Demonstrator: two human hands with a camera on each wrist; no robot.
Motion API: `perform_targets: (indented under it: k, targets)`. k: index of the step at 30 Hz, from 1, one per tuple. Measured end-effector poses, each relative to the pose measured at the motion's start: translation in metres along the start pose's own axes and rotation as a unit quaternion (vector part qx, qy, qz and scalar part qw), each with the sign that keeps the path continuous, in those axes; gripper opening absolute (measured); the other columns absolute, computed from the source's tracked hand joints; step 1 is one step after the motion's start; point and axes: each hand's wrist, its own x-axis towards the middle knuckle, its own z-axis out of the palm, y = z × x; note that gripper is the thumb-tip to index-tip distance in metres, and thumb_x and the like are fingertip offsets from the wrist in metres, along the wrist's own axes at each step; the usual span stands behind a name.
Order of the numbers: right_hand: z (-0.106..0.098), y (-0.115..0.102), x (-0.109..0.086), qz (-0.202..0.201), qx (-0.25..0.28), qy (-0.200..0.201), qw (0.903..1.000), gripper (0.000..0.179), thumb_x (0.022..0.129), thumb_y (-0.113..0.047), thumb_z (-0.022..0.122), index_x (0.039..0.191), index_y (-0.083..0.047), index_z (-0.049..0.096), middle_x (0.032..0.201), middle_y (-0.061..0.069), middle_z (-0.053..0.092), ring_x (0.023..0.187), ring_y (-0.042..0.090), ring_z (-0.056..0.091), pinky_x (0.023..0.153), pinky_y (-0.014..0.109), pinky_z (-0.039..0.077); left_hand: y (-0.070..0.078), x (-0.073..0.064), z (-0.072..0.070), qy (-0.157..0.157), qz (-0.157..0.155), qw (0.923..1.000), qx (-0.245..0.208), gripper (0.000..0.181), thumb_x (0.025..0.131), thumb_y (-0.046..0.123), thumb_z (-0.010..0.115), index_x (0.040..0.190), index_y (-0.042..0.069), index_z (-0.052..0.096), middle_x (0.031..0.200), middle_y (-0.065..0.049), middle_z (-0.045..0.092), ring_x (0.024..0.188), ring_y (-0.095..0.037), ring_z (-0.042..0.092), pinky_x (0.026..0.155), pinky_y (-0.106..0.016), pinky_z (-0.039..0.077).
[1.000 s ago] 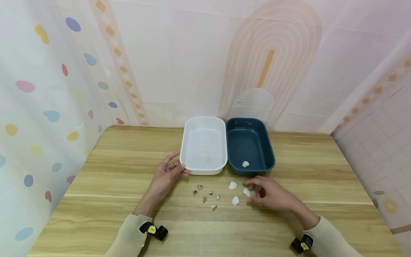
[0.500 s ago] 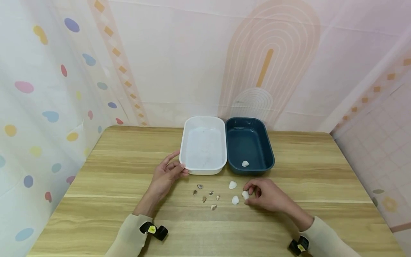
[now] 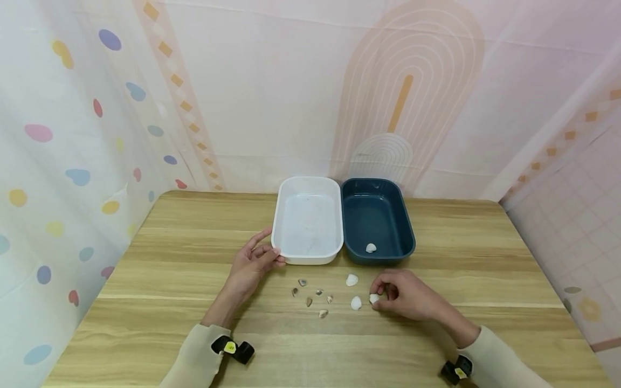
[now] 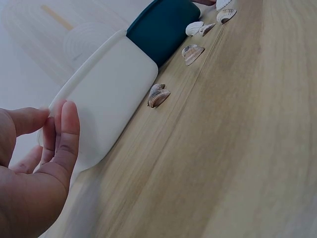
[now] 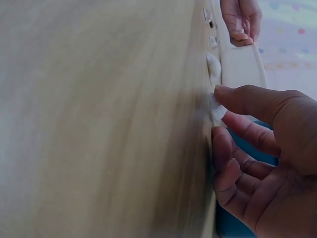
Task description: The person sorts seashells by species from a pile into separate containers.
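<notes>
My right hand [image 3: 408, 295] pinches a white seashell [image 3: 374, 298] between thumb and fingers, low over the wooden table. In the right wrist view the ribbed edge of that shell [image 5: 217, 109] shows beside the thumb tip. At the near left corner of the white tray [image 3: 308, 226], my left hand [image 3: 248, 270] grips the rim, its thumb on top. Two more white shells, an upper one [image 3: 351, 279] and a lower one [image 3: 356, 303], lie left of the right hand. One white shell [image 3: 371, 248] sits inside the dark blue tray [image 3: 372, 213].
Several small brownish shells [image 3: 309, 302] are scattered on the table [image 3: 310, 355] in front of the white tray. Both trays stand side by side at the table's back edge, against a patterned curtain [image 3: 291, 108].
My right hand has closed its thumb and fingers on the white shell, which has shifted slightly toward me. The left hand stays on the white tray's rim.
</notes>
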Motion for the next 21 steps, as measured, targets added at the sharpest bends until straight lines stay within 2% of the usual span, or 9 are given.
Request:
perform_targets:
  k: [10,21]
  targets:
    - [-0.021,-0.012,-0.004,-0.005,-0.004,-0.021,0.9998,0.011,0.092,-0.019,0.077,0.100,-0.021,0.070,0.086,-0.009,0.066,0.074,0.002,0.058,0.063,0.019,0.056,0.000,-0.001,0.000,-0.002,0.004,1.0000,-0.001,0.066,0.100,-0.002,0.062,0.158,0.013,0.035,0.095,0.000,0.067,0.083,-0.012,0.073,0.085,-0.027,0.067]
    - [-0.047,-0.020,0.000,-0.039,-0.025,-0.001,0.9989,0.015,0.092,-0.012,0.075,0.107,-0.011,0.073,0.088,-0.008,0.066,0.074,0.002,0.057,0.061,0.019,0.055,0.001,-0.001,0.001,0.000,0.000,1.0000,-0.004,0.066,0.100,-0.003,0.061,0.159,0.012,0.034,0.093,0.001,0.067,0.083,-0.011,0.072,0.085,-0.026,0.066]
